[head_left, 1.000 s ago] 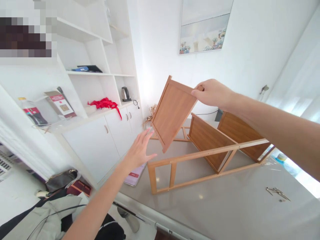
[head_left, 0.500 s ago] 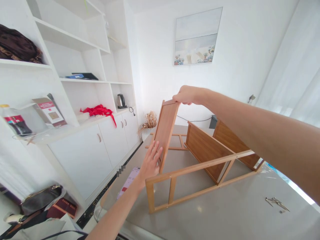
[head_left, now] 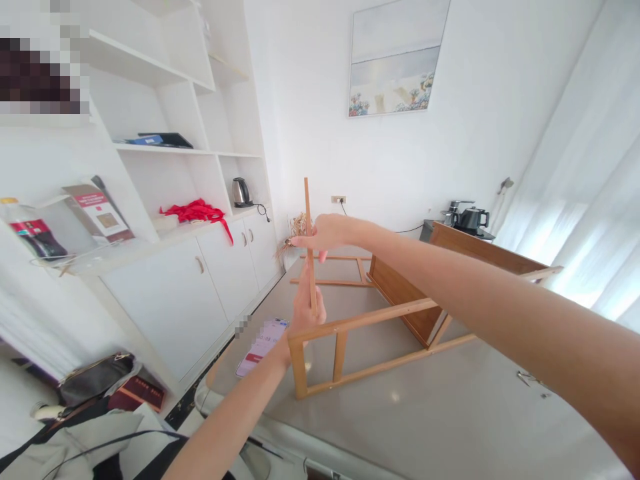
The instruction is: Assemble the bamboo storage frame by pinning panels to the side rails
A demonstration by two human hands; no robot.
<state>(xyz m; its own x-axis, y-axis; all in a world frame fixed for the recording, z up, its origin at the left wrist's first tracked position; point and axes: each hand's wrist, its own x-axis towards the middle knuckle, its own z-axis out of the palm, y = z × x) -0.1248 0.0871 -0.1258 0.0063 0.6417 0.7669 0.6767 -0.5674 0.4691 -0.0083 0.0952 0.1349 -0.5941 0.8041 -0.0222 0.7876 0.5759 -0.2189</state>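
Note:
A wooden board (head_left: 307,200) stands upright, seen almost edge-on. My right hand (head_left: 334,233) grips it around the middle, fingers and thumb on opposite sides. Lower down, my left hand (head_left: 302,310) is closed around the same board near its bottom end. Just in front of that end is a ladder-like wooden side frame (head_left: 360,319) on its long edge. Two more wooden panels, a nearer one (head_left: 400,293) and a farther one (head_left: 480,250), rise from this frame, partly hidden by my right arm. Another wooden frame (head_left: 330,283) lies flat behind the board.
A phone (head_left: 263,347) lies on the grey table (head_left: 380,413) beside my left forearm. Small metal pieces (head_left: 530,380) are at the right. White shelving (head_left: 190,152) stands on the left, and a black kettle (head_left: 471,218) sits behind the panels.
The board has turned from showing its broad face to nearly edge-on. My right hand has moved down and left from its top corner, and my left hand has closed around its lower part.

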